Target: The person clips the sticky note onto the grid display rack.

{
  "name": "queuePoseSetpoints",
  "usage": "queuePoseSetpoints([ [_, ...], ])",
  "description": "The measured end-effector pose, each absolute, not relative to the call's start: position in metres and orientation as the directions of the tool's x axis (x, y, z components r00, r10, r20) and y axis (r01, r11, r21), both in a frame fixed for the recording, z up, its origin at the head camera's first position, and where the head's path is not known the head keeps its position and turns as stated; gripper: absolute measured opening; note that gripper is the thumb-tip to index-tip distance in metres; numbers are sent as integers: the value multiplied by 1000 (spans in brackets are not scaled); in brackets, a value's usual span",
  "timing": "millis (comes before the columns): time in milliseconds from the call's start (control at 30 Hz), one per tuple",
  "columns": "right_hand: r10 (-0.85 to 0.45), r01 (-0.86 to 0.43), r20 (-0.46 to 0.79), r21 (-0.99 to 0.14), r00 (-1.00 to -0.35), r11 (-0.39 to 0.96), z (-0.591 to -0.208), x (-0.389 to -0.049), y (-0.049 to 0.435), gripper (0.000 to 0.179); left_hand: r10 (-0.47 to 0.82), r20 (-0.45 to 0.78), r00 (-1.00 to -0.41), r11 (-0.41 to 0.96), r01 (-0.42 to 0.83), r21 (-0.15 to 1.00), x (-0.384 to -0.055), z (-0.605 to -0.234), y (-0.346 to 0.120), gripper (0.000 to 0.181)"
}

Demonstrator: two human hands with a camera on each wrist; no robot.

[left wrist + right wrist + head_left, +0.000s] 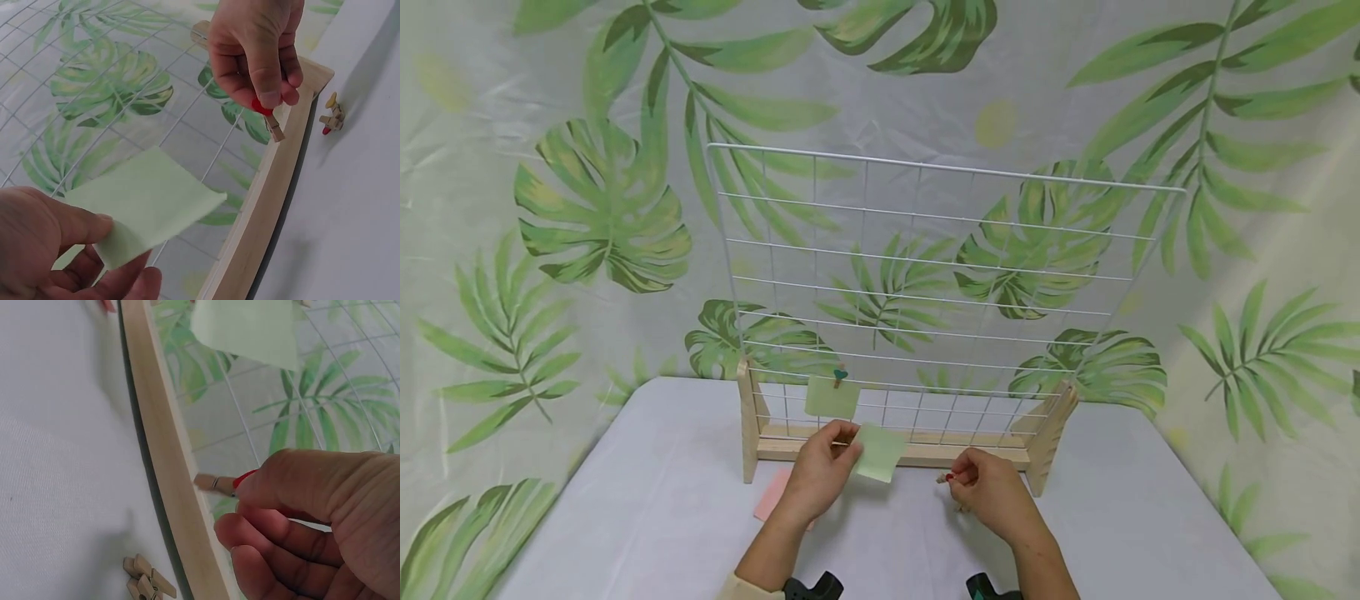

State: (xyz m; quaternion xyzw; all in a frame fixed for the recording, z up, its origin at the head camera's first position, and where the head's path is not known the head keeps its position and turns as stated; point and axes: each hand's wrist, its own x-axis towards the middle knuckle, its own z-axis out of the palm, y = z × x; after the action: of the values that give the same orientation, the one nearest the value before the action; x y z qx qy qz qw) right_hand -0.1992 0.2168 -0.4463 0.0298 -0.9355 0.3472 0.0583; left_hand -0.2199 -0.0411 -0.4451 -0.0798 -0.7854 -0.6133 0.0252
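Note:
Between thumb and fingers, my left hand (pixel 824 468) pinches a pale green paper note (pixel 880 452) by its left edge, in front of the white wire grid (pixel 925 296). My right hand (pixel 995 492) pinches a small wooden clothespin (pixel 275 128) with a red decoration on its end, held apart from the note. On the grid's lower left hangs another green note (pixel 831 398), fixed by a clothespin with a dark green decoration (pixel 840 375). Several loose clothespins (pixel 149 578) lie on the table near my right hand, with yellow and red decorations showing in the left wrist view.
A wooden stand (pixel 748 421) holds the grid upright on the white-covered table (pixel 647 492). Pink paper (pixel 771 493) lies on the table, partly behind my left forearm. A leaf-patterned cloth (pixel 602 200) hangs behind the grid.

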Motion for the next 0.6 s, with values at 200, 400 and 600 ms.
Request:
queuePoseSetpoints([
  [200,-14,-99,138,-627,-990,773,-445,-199,217,12,38,148,-988,172,153,973,-224,-446,-36,14],
  [400,-9,-86,131,-595,-991,799,-446,-200,218,10,20,138,-990,131,139,982,-224,-445,-34,14],
  [600,-4,-67,106,-592,-994,803,-446,-202,217,3,32,129,-991,68,131,989,-225,-443,-30,16],
])
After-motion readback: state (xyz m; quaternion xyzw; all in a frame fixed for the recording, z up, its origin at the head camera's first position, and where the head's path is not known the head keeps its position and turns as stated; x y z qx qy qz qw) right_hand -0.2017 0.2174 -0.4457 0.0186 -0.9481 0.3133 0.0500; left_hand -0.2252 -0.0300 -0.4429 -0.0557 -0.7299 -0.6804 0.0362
